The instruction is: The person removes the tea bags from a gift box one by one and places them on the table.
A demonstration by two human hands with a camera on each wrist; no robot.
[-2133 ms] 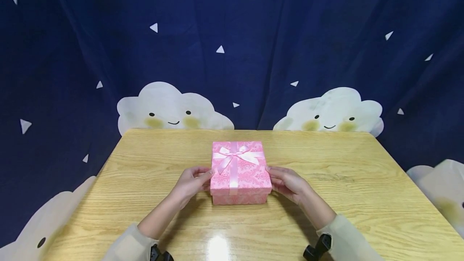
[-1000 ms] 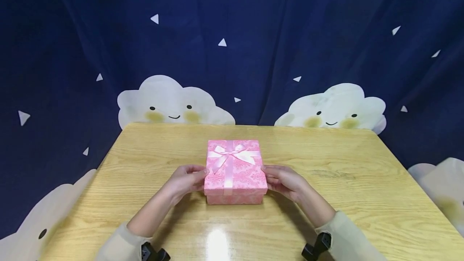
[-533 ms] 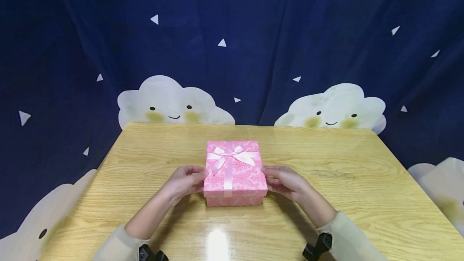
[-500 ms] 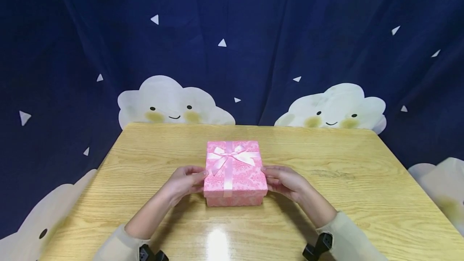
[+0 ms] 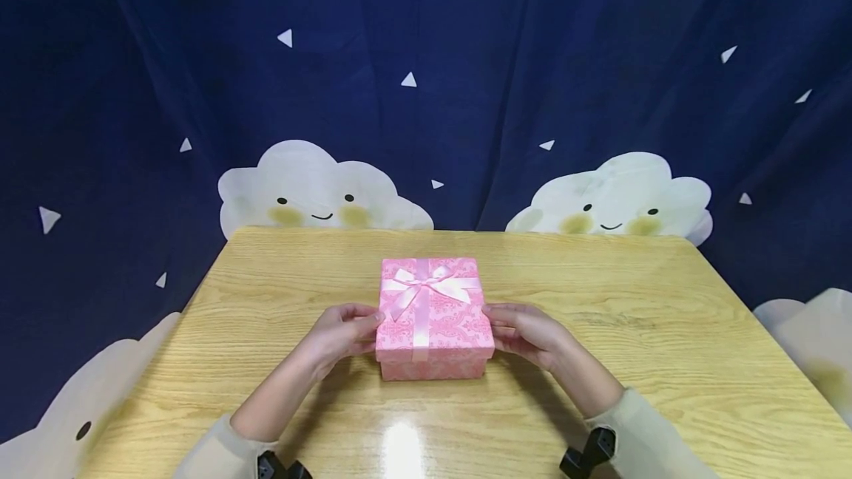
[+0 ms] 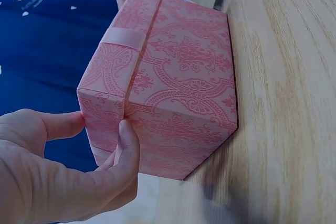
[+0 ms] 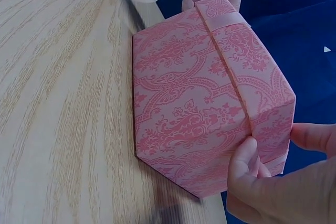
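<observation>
A pink patterned gift box (image 5: 433,324) stands on the wooden table, its lid (image 5: 459,327) on and crossed by a pale pink ribbon with a bow (image 5: 429,283). My left hand (image 5: 342,333) pinches the lid's left side; in the left wrist view its thumb (image 6: 63,126) lies at the lid's top edge and a fingertip at the lower rim. On the opposite side my right hand (image 5: 529,333) pinches the lid the same way, thumb (image 7: 312,136) above and finger at the rim. The lid sits down over the box's base (image 7: 184,98). What is inside stays hidden.
The pale wood table (image 5: 632,361) reaches out on both sides of the box. Behind it hangs a dark blue curtain (image 5: 459,58) with white triangles and smiling clouds (image 5: 612,194). A black wrist device (image 5: 589,453) sits at the right sleeve.
Since the oldest frame the box and my left hand have shifted slightly left, and the head view has tilted a little. Over the last half second almost nothing differs; both hands keep their grip.
</observation>
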